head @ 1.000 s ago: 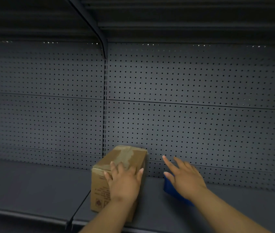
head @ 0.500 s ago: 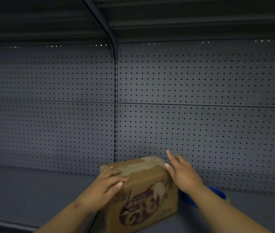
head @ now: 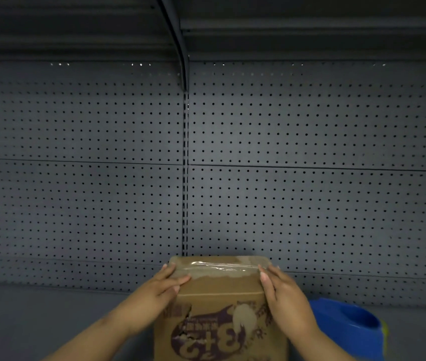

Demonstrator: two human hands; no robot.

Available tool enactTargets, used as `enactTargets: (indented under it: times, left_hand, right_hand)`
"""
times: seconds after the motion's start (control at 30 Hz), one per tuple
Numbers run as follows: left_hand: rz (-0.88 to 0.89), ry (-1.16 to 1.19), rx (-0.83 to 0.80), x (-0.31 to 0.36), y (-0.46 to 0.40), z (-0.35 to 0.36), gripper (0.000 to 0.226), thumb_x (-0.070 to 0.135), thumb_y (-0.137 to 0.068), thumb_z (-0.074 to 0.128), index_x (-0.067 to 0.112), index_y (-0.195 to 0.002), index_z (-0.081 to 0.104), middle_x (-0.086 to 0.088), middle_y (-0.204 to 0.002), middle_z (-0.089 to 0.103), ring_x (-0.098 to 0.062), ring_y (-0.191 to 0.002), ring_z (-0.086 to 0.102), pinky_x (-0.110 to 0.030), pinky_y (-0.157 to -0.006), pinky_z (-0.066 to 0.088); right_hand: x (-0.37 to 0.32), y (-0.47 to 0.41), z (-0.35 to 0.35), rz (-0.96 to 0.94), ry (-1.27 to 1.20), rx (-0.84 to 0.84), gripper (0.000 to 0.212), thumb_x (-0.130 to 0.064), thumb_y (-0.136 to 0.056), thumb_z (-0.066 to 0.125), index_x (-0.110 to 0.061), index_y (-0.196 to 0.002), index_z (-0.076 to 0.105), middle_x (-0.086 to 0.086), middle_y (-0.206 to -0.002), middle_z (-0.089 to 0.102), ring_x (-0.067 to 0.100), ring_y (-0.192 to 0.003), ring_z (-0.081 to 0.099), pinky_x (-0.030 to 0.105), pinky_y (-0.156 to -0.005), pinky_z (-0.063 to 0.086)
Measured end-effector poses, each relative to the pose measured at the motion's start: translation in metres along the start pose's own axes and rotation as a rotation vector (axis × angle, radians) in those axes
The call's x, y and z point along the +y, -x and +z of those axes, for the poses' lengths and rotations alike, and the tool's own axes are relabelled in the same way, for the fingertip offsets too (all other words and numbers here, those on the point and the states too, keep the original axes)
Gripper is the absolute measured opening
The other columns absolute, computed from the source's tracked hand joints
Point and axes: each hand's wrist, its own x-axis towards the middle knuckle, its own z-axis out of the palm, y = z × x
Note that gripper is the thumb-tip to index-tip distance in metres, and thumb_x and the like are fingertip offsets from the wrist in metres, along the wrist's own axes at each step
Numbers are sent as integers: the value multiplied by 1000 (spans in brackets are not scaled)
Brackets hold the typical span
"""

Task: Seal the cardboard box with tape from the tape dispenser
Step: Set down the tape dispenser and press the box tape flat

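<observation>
The box (head: 219,303) stands on the shelf (head: 37,316), near centre, close to the pegboard (head: 310,178). A clear tape strip (head: 219,267) crosses its top from left to right. The left hand (head: 159,287) grips the top left edge, fingers (head: 180,278) laid flat on the lid. The right hand (head: 282,295) grips the top right edge, fingers straight along the side. The blue dispenser (head: 349,327) lies on the shelf just right of the box, behind the right wrist.
</observation>
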Motion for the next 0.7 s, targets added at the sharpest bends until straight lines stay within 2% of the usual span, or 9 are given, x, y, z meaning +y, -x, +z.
enactTargets:
  times: [0.03,0.1,0.17,0.23,0.3,0.37,0.43,0.53,0.7]
  left_hand:
    - [-2,102,76,1,0,7,26,39,-95,37,56,-113,45,21,-144,16,1,-136,0,-33,-115,4]
    - [11,192,276,2,3,24,25,37,-94,39,49,-110,54,20,-141,26,2,-134,8,-30,-113,9]
    - [41,182,461,2,4,38,28,42,-92,40,40,-111,60,17,-139,35,0,-135,16,-27,-110,15]
    - [77,156,551,2,3,47,42,55,-88,36,35,-113,62,16,-137,38,-4,-136,21,-27,-110,18]
    - [88,147,586,3,-2,51,48,57,-85,33,32,-114,62,17,-137,38,-3,-136,21,-25,-108,19]
    - [81,156,602,4,-8,54,33,41,-92,43,29,-116,63,15,-137,39,-2,-134,21,-21,-105,18]
    - [74,144,617,6,-15,58,30,30,-93,44,28,-119,60,12,-139,41,0,-132,20,-21,-104,17]
    - [44,117,608,8,-20,60,33,32,-94,42,29,-124,55,9,-143,40,0,-131,18,-23,-104,16]
    - [39,153,629,12,-17,60,34,32,-92,45,26,-125,56,7,-143,42,-1,-132,21,-22,-106,17]
  right_hand:
    - [-1,1,3,14,-16,45,56,-50,-89,18,-25,-132,46,-2,-145,38,10,-136,24,23,-107,20]
    - [-1,5,9,44,-54,128,51,-45,-92,24,-21,-127,52,-1,-140,45,10,-134,28,24,-106,24]
    - [-1,8,14,72,-84,216,56,-46,-89,22,-18,-122,58,-1,-134,52,10,-132,32,24,-102,29]
    - [-2,10,18,101,-99,291,57,-45,-88,22,-16,-118,60,-1,-131,55,10,-131,34,24,-98,33]
    - [-2,10,21,126,-96,335,54,-42,-90,23,-15,-116,62,0,-129,57,12,-130,36,25,-97,34]
    - [1,10,22,137,-83,357,52,-40,-91,23,-15,-116,62,0,-128,57,14,-131,36,28,-96,37]
    - [5,10,22,167,-84,359,48,-38,-93,25,-16,-117,61,-1,-130,56,13,-132,34,31,-96,38]
    - [7,9,22,197,-75,369,49,-39,-93,24,-17,-121,58,-2,-133,53,11,-133,32,35,-98,38]
    - [3,10,22,211,-111,389,54,-43,-91,21,-17,-125,55,-3,-134,51,10,-132,33,34,-100,36]
